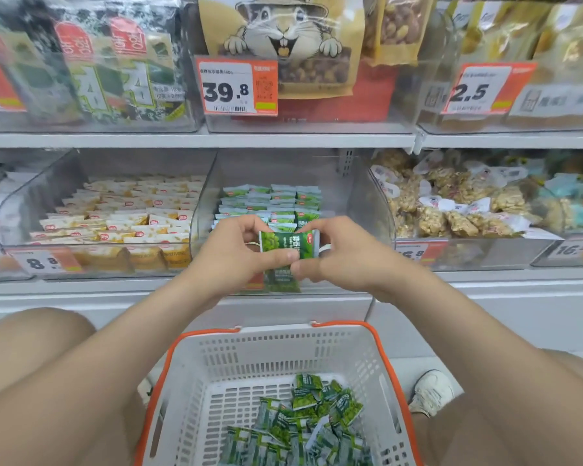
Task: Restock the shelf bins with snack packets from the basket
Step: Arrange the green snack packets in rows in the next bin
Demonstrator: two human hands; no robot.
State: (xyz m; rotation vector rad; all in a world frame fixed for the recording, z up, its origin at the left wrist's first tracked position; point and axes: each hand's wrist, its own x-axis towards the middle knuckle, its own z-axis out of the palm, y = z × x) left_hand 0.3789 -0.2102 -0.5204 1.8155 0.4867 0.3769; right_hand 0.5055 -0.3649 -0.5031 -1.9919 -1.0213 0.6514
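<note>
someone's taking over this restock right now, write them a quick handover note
Hands: left hand and right hand both pinch a small stack of green packets, held in front of the middle bin.
Done: stocked rows of the same green packets lie in the back part of that bin.
Left: place the held stack toward the front of the bin, then move over the loose packets in the basket between the knees. A good many remain.

The basket [249, 359] is cut off at the bottom edge.
</note>
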